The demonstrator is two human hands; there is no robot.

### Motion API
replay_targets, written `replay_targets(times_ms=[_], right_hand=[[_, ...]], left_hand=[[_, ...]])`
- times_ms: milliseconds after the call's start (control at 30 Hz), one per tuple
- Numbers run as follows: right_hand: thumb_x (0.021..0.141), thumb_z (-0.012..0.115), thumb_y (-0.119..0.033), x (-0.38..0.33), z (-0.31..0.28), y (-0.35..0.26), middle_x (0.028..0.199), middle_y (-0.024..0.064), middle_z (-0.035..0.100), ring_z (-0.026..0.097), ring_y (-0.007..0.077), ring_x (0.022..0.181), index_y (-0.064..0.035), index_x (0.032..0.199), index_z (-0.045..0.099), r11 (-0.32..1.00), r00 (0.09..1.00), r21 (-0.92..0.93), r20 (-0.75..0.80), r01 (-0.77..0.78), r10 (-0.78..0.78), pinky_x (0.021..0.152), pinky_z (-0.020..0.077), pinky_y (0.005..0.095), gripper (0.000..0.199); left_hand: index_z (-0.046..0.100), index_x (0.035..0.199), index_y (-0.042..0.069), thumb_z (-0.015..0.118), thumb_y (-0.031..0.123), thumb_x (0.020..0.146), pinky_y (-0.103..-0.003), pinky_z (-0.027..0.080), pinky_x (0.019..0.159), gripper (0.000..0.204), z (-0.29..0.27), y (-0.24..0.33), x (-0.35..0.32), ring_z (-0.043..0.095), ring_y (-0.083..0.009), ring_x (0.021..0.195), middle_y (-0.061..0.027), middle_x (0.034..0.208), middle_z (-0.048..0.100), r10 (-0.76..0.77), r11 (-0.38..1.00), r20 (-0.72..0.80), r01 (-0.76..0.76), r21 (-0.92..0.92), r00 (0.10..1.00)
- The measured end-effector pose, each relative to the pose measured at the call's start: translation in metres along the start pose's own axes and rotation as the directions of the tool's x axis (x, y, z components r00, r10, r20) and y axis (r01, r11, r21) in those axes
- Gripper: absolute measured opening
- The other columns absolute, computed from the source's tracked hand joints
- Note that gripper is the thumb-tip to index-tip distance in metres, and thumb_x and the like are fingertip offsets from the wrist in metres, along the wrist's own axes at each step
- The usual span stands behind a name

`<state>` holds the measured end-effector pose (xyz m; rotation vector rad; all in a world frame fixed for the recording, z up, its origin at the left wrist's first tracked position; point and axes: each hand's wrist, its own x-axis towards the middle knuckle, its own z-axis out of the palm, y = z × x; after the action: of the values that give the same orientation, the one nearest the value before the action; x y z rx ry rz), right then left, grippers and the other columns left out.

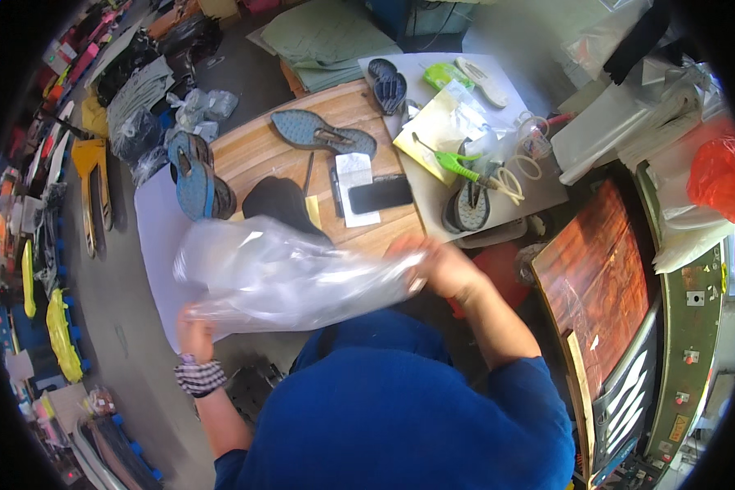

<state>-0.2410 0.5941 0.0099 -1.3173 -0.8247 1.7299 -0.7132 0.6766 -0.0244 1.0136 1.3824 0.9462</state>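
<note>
A large clear plastic bag [294,278] stretches across the near side of the wooden table, blurred by motion. My right hand [439,268] grips its right end with the fingers closed. At the lower left corner, my left hand [194,335] is closed on the bag's edge, its fingers partly smeared. Just beyond the bag lies a black curved piece [279,204], partly covered by it. A blue-and-black shoe sole [322,133] rests farther up the table. Stacked blue soles [192,175] are at the table's left edge.
A dark phone [380,195] lies on white paper. To the right are a green air gun [457,163] with a coiled hose [510,184], a black sole [471,206] and yellow paper [425,135]. A wooden board [600,278] stands at right. A yellow pallet jack [90,163] is left.
</note>
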Motion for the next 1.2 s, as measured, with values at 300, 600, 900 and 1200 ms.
replay_targets(times_ms=[300,600,900,1200], right_hand=[[0.081,0.05,0.012,0.051,-0.019,0.002,0.081,0.005,0.068,0.063,0.0123,0.071,-0.0019,0.091,0.064,0.925,0.766,-0.225,-0.519,0.306,-0.379,0.063,0.0526,0.0298,0.022],[0.082,0.074,-0.007,0.06,0.009,0.013,0.097,0.0039,0.068,0.063,0.0108,0.085,-0.0022,0.119,0.064,0.862,0.732,-0.467,0.654,0.195,0.189,0.08,0.0525,0.0279,0.038],[0.063,0.07,-0.002,0.219,0.024,-0.127,0.113,0.0178,0.059,0.06,0.0332,0.099,-0.0049,0.094,0.065,-0.215,-0.281,-0.693,0.018,0.688,-0.959,0.086,0.0493,0.0361,0.031],[0.082,0.047,0.013,0.253,-0.003,0.127,0.115,0.0142,0.069,0.069,0.0304,0.099,0.0002,0.136,0.051,0.827,0.895,-0.403,-0.041,0.392,-0.444,0.085,0.055,0.0384,0.055]], left_hand=[[0.061,0.104,0.008,0.06,0.026,0.095,-0.026,0.045,0.051,0.02,0.02,0.03,-0.022,0.055,-0.0101,0.059,0.0006,0.071,0.058,0.08,0.951,0.51,0.088,-0.297,0.857],[0.051,0.075,0.005,0.068,0.028,0.09,-0.031,0.039,0.048,0.033,-0.069,-0.057,0.035,0.045,-0.0111,0.051,0.0007,0.057,0.046,-0.03,0.779,-0.285,0.201,0.594,0.958],[0.057,0.116,-0.002,0.054,0.03,0.097,-0.042,0.048,0.086,0.037,-0.028,0.059,0.131,0.062,-0.0322,0.101,-0.0204,0.115,0.062,0.968,0.135,-0.027,-0.426,0.895,0.249],[0.059,0.12,0.003,0.054,0.013,0.093,-0.044,0.045,0.101,0.029,0.098,-0.159,0.087,0.053,-0.0335,0.121,-0.0217,0.131,0.054,0.433,0.548,-0.184,-0.096,0.831,0.882]])
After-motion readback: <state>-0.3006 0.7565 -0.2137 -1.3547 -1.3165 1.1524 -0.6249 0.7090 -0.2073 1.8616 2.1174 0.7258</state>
